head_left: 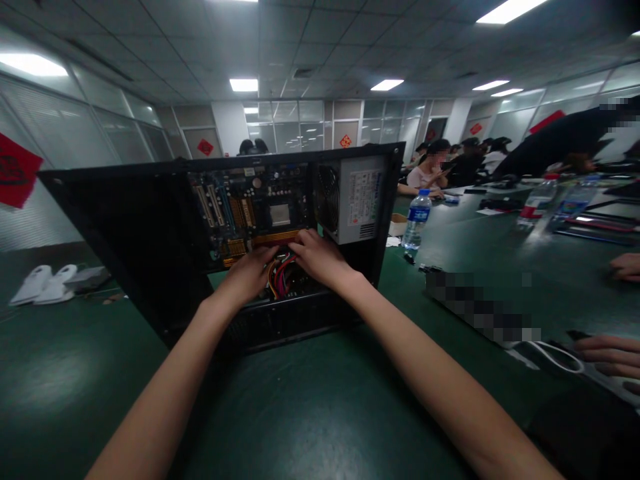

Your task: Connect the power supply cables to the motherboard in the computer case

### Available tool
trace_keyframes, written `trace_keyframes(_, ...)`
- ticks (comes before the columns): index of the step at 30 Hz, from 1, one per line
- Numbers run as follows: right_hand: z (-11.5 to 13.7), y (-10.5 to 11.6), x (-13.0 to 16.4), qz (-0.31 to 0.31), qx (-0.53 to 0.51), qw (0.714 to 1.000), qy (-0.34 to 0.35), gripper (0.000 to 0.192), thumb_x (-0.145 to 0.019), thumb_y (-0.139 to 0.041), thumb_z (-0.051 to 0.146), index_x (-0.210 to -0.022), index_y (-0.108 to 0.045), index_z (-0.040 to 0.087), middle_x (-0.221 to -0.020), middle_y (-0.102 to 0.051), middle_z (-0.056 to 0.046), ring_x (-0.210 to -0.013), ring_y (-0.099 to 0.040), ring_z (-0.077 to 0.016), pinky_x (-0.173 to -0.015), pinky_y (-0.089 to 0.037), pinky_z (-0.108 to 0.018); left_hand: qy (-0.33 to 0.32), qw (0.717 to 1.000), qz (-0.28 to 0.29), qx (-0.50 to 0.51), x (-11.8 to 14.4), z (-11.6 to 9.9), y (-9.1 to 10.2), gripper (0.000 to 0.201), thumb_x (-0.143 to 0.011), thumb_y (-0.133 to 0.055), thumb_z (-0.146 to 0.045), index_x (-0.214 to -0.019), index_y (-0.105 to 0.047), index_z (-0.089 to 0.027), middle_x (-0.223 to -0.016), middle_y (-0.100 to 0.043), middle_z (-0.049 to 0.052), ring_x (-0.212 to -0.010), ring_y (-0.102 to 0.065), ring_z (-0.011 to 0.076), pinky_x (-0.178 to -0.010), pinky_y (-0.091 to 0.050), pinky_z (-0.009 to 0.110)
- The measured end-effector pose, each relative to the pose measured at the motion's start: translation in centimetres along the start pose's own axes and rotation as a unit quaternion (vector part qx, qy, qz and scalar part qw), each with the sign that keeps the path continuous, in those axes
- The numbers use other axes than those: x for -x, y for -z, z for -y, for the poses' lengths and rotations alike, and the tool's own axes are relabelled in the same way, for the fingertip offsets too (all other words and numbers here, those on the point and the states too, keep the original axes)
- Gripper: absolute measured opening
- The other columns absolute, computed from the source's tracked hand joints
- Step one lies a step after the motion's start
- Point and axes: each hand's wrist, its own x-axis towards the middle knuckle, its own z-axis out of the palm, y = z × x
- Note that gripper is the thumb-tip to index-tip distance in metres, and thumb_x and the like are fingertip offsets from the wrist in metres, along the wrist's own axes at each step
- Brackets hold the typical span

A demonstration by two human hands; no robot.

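A black computer case (220, 160) stands on the table with its open side facing me. Inside is a motherboard (265, 193) with slots and a square silver processor area. A silver power supply (356, 200) sits at its upper right. Both my hands reach into the case at the motherboard's lower edge, just below orange memory slots (276, 237). My left hand (253, 270) and my right hand (320, 257) have bent fingers nearly meeting there; what they grip is hidden. Below them hangs a bundle of coloured cables (281, 277).
A water bottle (417, 220) stands on the green table (295, 413) right of the case. Farther right are a blurred-out long item (475, 310), more bottles (537, 203) and another person's hand (613, 353). White slippers (45, 285) lie at left. People sit behind.
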Motion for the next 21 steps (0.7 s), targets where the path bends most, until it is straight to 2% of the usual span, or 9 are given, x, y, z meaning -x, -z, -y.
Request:
trace_keyframes(2, 0.0, -0.4, 0.0, 0.024, 0.004, 1.0, 0.002, 0.021, -0.099, -0.053, 0.019, -0.103, -0.073, 0.014, -0.113, -0.06, -0.013, -0.112, -0.053, -0.0255, -0.087, -0.048, -0.033, 0.004, 1.0, 0.009, -0.023, 0.1, 0.2, -0.1, 0.049, -0.102, -0.036, -0.035, -0.146, -0.052, -0.019, -0.144, -0.058, 0.013, -0.131, -0.056, 0.0248, -0.111, -0.043, 0.037)
trace_keyframes(4, 0.0, -0.7, 0.0, 0.047, -0.003, 0.999, 0.006, 0.022, -0.098, -0.052, 0.018, -0.1, -0.073, 0.014, -0.109, -0.061, -0.013, -0.106, -0.056, -0.0242, -0.084, -0.048, -0.033, 0.019, 0.998, 0.022, -0.052, 0.2, 0.4, 0.0, 0.047, -0.102, -0.037, -0.034, -0.142, -0.056, -0.021, -0.14, -0.061, 0.011, -0.127, -0.059, 0.0253, -0.107, -0.046, 0.036)
trace_keyframes(8, 0.4, -0.7, 0.1, 0.061, -0.015, 0.998, 0.004, 0.023, -0.098, -0.052, 0.018, -0.104, -0.073, 0.014, -0.109, -0.062, -0.013, -0.098, -0.062, -0.0229, -0.077, -0.048, -0.032, 0.052, 0.992, 0.046, -0.107, 0.2, 0.1, 0.6, 0.038, -0.097, -0.047, -0.033, -0.126, -0.071, -0.024, -0.131, -0.068, 0.009, -0.12, -0.064, 0.0276, -0.099, -0.05, 0.036)
trace_keyframes(11, 0.6, -0.4, 0.1, 0.067, -0.018, 0.998, 0.0, 0.024, -0.097, -0.052, 0.018, -0.107, -0.074, 0.014, -0.11, -0.063, -0.013, -0.098, -0.064, -0.0234, -0.077, -0.048, -0.031, 0.072, 0.988, 0.042, -0.131, -0.3, -0.7, 1.2, 0.035, -0.096, -0.051, -0.033, -0.122, -0.073, -0.026, -0.124, -0.072, 0.007, -0.114, -0.067, 0.0259, -0.094, -0.051, 0.033)
trace_keyframes(14, 0.7, -0.1, 0.1, 0.077, -0.02, 0.997, -0.008, 0.025, -0.097, -0.051, 0.018, -0.107, -0.074, 0.013, -0.112, -0.063, -0.013, -0.098, -0.065, -0.0243, -0.079, -0.049, -0.032, 0.077, 0.979, 0.068, -0.177, -1.4, -1.5, 1.4, 0.033, -0.093, -0.054, -0.029, -0.118, -0.075, -0.026, -0.119, -0.074, 0.008, -0.109, -0.069, 0.0261, -0.088, -0.053, 0.032)
trace_keyframes(17, 0.7, 0.0, 0.0, 0.085, -0.02, 0.996, -0.013, 0.027, -0.098, -0.049, 0.019, -0.105, -0.074, 0.012, -0.114, -0.063, -0.014, -0.099, -0.066, -0.0247, -0.079, -0.05, -0.032, 0.082, 0.972, 0.088, -0.201, -2.3, -1.8, 1.2, 0.03, -0.091, -0.054, -0.027, -0.11, -0.078, -0.024, -0.115, -0.075, 0.01, -0.106, -0.07, 0.0296, -0.085, -0.054, 0.036)
trace_keyframes(21, 0.6, 0.0, 0.0, 0.094, -0.028, 0.995, -0.014, 0.029, -0.098, -0.047, 0.018, -0.108, -0.073, 0.011, -0.116, -0.063, -0.014, -0.1, -0.066, -0.0242, -0.081, -0.05, -0.031, 0.107, 0.967, 0.087, -0.214, -2.3, -1.8, 0.6, 0.032, -0.091, -0.055, -0.03, -0.113, -0.077, -0.023, -0.112, -0.076, 0.01, -0.105, -0.07, 0.0346, -0.084, -0.056, 0.043)
